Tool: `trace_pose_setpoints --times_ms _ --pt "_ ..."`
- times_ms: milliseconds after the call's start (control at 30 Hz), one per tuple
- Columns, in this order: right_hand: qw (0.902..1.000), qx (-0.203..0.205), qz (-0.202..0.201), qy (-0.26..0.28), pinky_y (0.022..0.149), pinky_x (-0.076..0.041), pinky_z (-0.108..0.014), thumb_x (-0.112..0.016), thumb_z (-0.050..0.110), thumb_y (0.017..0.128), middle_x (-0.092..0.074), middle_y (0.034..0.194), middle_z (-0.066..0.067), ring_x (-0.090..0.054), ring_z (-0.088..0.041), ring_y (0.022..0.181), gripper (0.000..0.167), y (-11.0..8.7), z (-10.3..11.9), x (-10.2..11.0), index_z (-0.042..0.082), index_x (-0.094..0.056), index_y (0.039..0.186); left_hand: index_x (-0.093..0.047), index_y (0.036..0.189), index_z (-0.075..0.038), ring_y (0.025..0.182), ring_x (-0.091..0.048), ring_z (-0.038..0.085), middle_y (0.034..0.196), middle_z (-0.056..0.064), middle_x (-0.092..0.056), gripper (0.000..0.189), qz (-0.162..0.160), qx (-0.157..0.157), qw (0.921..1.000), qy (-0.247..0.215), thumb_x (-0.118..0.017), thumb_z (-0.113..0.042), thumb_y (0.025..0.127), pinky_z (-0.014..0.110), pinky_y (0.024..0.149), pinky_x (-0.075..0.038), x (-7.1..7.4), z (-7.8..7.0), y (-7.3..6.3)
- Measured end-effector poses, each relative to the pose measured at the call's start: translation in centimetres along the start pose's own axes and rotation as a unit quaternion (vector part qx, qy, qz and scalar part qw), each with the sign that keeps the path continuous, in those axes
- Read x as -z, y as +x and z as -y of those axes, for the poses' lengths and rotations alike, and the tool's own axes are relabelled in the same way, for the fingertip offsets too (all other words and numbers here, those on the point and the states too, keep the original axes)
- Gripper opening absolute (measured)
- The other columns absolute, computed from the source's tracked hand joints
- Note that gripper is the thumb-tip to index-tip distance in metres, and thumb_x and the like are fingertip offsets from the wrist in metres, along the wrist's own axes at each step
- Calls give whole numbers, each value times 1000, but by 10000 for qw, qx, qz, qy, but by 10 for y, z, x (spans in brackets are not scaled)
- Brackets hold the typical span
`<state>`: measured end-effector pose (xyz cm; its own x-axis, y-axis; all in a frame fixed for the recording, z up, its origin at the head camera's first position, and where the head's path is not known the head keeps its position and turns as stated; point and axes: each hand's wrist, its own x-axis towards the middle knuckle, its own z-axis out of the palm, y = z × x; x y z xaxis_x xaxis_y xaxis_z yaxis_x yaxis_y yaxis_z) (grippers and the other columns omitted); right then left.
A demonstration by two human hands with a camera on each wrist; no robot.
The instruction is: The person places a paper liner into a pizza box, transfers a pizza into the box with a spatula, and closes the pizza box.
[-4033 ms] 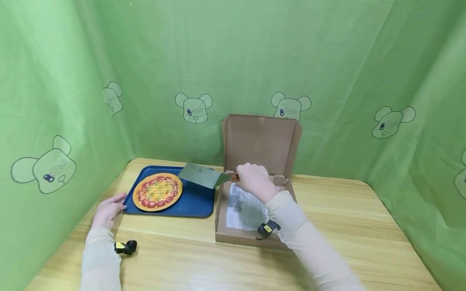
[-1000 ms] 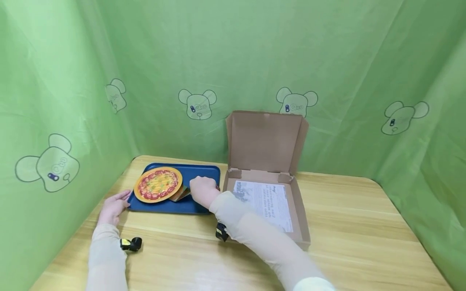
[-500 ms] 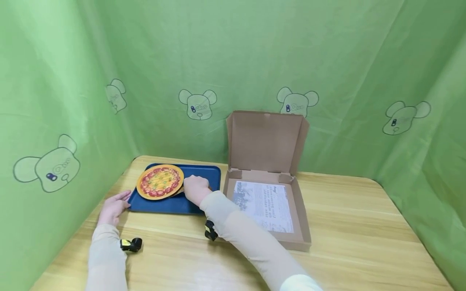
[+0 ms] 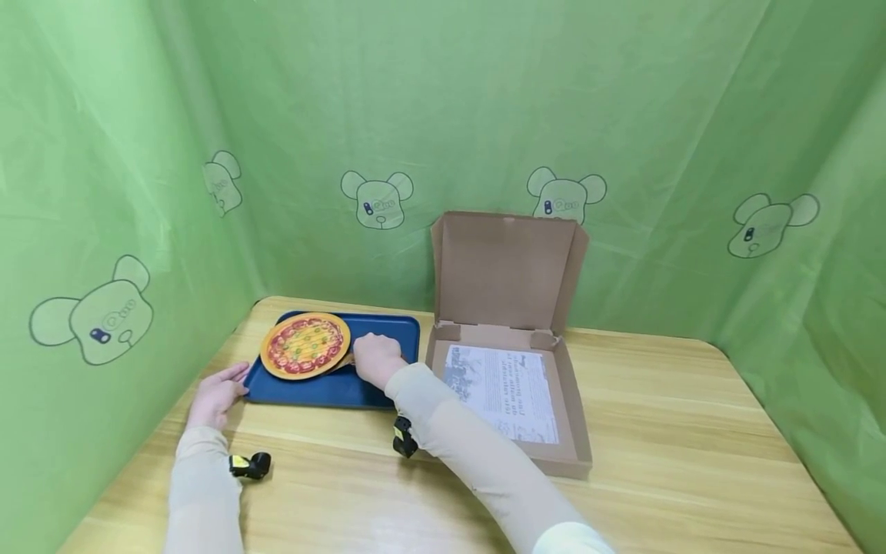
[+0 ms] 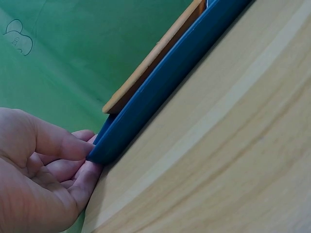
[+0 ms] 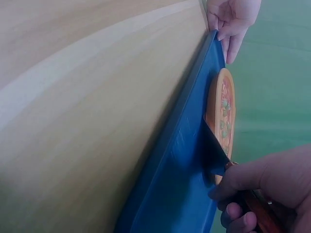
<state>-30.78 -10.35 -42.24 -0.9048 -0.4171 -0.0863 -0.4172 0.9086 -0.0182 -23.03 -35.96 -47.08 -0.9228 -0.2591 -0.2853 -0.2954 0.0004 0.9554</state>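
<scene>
Sliding the spatula (image 6: 214, 146) flat beneath the toy pizza (image 4: 304, 346) seems best, right hand (image 4: 377, 360) gripping the handle (image 6: 261, 214), left hand (image 4: 216, 395) pinching the tray (image 4: 311, 394).

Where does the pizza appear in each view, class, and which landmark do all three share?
Head: pizza left of centre, below mid-height.
Left wrist: pizza edge-on, upper centre.
Right wrist: pizza right of centre.
Shared landmark: the blue tray beneath it.
</scene>
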Motion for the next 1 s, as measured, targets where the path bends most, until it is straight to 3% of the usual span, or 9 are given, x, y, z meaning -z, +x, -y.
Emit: trace_pose_setpoints --times_ms 300,667,833,1000 --pt "9997 -155 -30 -206 53 -58 -40 -51 25 100 -72 82 -3 -62 -15 61 27 1 -1 -1 15 -75 92 -19 150 3 147 -21 33 154 22 -18 67 -40 -56 10000 1 -40 16 88 14 105 -39 -2 1 0" --pt "9989 -131 -174 -427 53 -59 -44 -52 27 100 -74 88 -4 -66 -17 64 27 4 -6 -4 15 -76 96 -18 151 2 147 -21 32 155 20 -17 67 -29 2 10000 -30 -39 16 89 23 114 -30 0 1 0" --pt "9987 34 -286 -427 51 -58 -39 -53 25 99 -71 80 -1 -60 -13 58 25 3 -16 1 16 -75 90 -16 151 2 148 -19 31 156 20 -16 67 5 10 10000 -38 -38 16 89 25 116 -26 0 0 -1" --pt "9979 169 -305 -547 48 -55 -35 -53 25 99 -69 83 -1 -57 -12 59 23 0 -26 9 15 -74 94 -17 151 3 147 -20 32 155 20 -16 68 -14 -14 10000 -45 -38 17 88 25 116 -27 -1 -1 -3"
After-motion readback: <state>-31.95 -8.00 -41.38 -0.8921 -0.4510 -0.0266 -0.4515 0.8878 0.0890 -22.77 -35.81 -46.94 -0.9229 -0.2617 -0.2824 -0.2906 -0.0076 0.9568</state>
